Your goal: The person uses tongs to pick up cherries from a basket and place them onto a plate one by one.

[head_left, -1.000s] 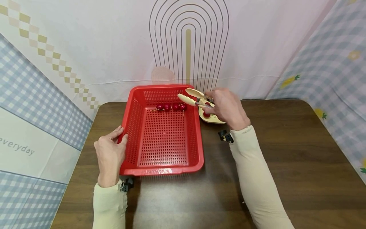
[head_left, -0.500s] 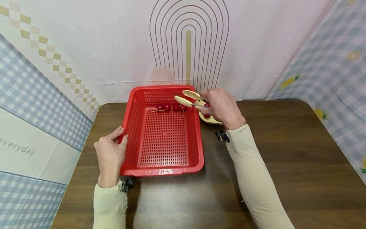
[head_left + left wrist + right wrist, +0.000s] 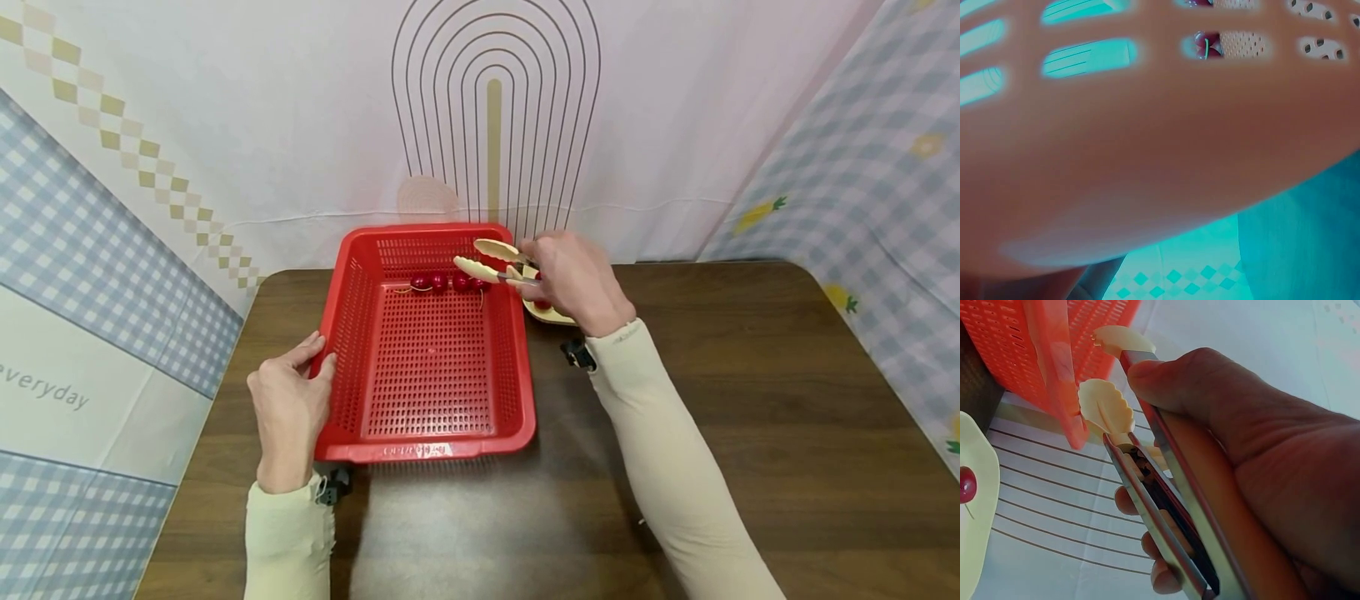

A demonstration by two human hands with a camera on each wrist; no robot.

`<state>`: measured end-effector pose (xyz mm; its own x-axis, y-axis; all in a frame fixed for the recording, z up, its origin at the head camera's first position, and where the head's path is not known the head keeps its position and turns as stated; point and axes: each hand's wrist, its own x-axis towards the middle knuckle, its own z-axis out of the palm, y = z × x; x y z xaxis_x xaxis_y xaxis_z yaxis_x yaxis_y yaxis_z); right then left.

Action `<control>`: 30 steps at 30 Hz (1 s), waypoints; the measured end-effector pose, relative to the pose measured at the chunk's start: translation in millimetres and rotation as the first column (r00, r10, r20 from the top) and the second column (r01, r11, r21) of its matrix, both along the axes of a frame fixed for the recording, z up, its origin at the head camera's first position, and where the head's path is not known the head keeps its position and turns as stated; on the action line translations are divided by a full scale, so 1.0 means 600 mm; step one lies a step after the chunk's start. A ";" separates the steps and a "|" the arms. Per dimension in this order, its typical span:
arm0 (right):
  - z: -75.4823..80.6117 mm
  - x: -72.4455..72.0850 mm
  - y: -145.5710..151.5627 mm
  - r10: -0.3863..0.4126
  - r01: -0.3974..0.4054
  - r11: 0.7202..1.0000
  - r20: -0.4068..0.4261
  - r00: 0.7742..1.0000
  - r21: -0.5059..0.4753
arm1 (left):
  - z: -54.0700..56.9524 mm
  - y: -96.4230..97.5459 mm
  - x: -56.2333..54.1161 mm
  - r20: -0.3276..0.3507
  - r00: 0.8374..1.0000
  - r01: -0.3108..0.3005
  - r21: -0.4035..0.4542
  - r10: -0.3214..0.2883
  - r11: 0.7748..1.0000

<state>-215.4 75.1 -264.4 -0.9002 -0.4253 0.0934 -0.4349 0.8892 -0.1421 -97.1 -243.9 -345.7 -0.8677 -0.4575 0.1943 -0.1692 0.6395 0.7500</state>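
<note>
My left hand (image 3: 291,408) grips the left rim of a red plastic basket (image 3: 427,450), thumb over the edge. Several dark red cherries (image 3: 438,282) with stems lie in a row at the basket's far end. My right hand (image 3: 577,279) holds a pair of tongs (image 3: 480,269) with cream scalloped tips and metal arms. The tips stand apart with nothing between them, over the basket's far right corner. Below the hand, a cream plate (image 3: 551,317) with a cherry (image 3: 966,485) on it is partly hidden. The left wrist view is mostly filled by the basket's wall (image 3: 1166,144).
Everything stands on a dark wooden table (image 3: 750,375). A white patterned cloth (image 3: 315,125) hangs close behind the basket. Blue checked cloth (image 3: 847,167) borders the right side. Black wrist cameras (image 3: 577,354) sit at both cuffs.
My right hand has moved left and slightly down, carrying the spread tongs from near the plate farther over the basket. The left hand and the basket have stayed in place.
</note>
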 end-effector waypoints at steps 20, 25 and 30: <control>0.008 -0.006 -0.026 0.075 -0.070 0.995 -0.063 0.995 0.076 | 0.000 0.000 -0.001 -0.012 1.000 0.000 -0.010 0.000 1.000; 0.010 -0.007 -0.035 0.086 -0.074 0.989 -0.093 0.992 0.125 | 0.001 0.000 0.000 -0.016 1.000 0.002 -0.006 -0.002 1.000; 0.011 -0.012 -0.048 0.096 -0.069 0.980 -0.139 0.986 0.187 | 0.002 -0.001 0.001 -0.017 1.000 0.004 0.001 -0.004 1.000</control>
